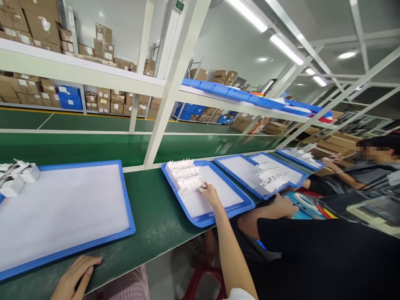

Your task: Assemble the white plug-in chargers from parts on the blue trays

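My right hand [208,194] reaches far out to the middle blue tray [200,220], and its fingertips pinch one of the small white plastic parts [186,178] stacked in rows at the tray's back left. My left hand [76,278] lies palm down on the near edge of the green belt [154,210], fingers loosely apart and holding nothing. It sits just in front of the big blue tray with a white sheet [62,208]. A few white parts [18,174] lie at that tray's far left corner.
A co-worker in a black shirt [312,250] sits at my right with a hand [285,206] by another blue tray of white parts [265,175]. A second person [368,166] sits farther along. White frame posts [168,100] rise behind the belt, and cardboard boxes fill the shelves.
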Tool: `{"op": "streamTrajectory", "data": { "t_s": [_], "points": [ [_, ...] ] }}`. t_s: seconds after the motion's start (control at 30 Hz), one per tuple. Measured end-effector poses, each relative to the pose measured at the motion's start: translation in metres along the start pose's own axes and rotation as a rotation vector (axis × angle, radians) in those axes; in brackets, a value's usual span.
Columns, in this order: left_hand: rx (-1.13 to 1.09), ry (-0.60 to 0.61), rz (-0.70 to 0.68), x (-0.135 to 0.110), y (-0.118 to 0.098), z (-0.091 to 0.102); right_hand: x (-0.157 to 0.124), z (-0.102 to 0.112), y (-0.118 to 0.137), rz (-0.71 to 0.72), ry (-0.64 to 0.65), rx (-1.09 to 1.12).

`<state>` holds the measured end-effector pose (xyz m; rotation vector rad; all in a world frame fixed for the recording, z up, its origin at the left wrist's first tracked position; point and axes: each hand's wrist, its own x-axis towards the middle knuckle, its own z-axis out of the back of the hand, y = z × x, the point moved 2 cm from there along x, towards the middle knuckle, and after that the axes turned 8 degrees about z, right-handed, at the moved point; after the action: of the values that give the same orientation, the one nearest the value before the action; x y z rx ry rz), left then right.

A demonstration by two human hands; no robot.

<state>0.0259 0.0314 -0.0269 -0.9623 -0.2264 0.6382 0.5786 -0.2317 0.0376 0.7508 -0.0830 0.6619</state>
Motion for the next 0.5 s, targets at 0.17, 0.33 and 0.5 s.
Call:
{"op": "streamTrajectory", "data": {
  "t_s": [0.17, 0.33, 0.5],
  "points": [
    [-0.012, -0.020, -0.056, -0.002, -0.009, 0.004, -0.001, 0.001, 0.009, -0.020, -0.027, -0.023],
    [-0.102, 0.018, -0.027, -0.004, -0.014, 0.001, -0.033, 0.009, 0.040, -0.064, -0.207, -0.161],
    [-0.164, 0.053, -0.017, -0.009, -0.030, 0.004, -0.072, -0.027, 0.112, 0.062, -0.262, -0.195]
  ]
}}
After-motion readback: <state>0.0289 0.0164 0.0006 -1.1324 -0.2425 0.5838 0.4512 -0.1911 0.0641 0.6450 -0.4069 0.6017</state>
